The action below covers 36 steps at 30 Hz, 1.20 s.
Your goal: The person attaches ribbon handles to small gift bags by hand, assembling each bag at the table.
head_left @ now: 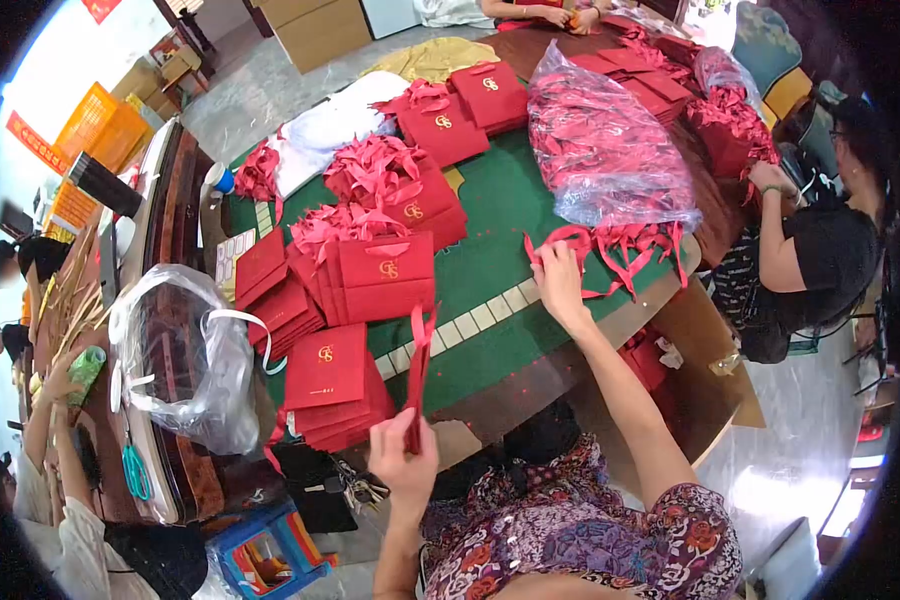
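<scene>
My left hand (403, 458) is closed on a small red gift bag (421, 375), held upright and seen nearly edge-on at the table's near edge. Red ribbon shows at its top. My right hand (560, 283) pinches a red ribbon (572, 232) that comes from loose ribbons (632, 255) spilling out of a clear plastic bag (610, 145). Beside my left hand lies a stack of flat red gift bags (327, 368) with gold lettering. Farther back are bags with ribbons attached (385, 275) and another ribboned pile (410, 205).
A row of white tiles (460, 328) crosses the green table top (500, 230). To the left are a clear plastic sack (185, 360) and teal scissors (135, 470). A co-worker (810, 240) sits at right by more ribbons; another person's hands (575, 18) show at the far side.
</scene>
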Each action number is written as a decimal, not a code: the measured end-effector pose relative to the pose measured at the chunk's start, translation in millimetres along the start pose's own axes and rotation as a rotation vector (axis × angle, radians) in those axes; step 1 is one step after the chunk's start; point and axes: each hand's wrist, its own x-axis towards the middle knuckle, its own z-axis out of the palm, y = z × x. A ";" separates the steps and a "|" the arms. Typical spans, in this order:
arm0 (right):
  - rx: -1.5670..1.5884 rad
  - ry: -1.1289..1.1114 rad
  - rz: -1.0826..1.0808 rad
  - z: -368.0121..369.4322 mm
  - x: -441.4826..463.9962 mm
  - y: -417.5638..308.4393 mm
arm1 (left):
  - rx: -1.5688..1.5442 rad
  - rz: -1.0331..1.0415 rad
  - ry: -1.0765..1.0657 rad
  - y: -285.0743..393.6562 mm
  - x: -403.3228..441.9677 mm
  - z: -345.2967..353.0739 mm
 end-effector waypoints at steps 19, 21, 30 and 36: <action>0.323 -0.369 -0.065 -94.4 -88.2 -87.6 | 0.058 0.032 -0.352 -9.2 -4.0 67.3; 0.260 -0.436 -0.088 -83.2 -85.0 -93.1 | 0.088 0.047 -0.372 -15.5 12.2 71.3; 0.268 -0.486 -0.107 -58.9 -80.7 -83.1 | 0.257 0.004 -0.495 -13.5 5.6 68.8; 0.497 -0.470 -0.083 -79.6 -81.8 -102.5 | -0.003 -0.200 -0.495 -28.4 7.8 69.1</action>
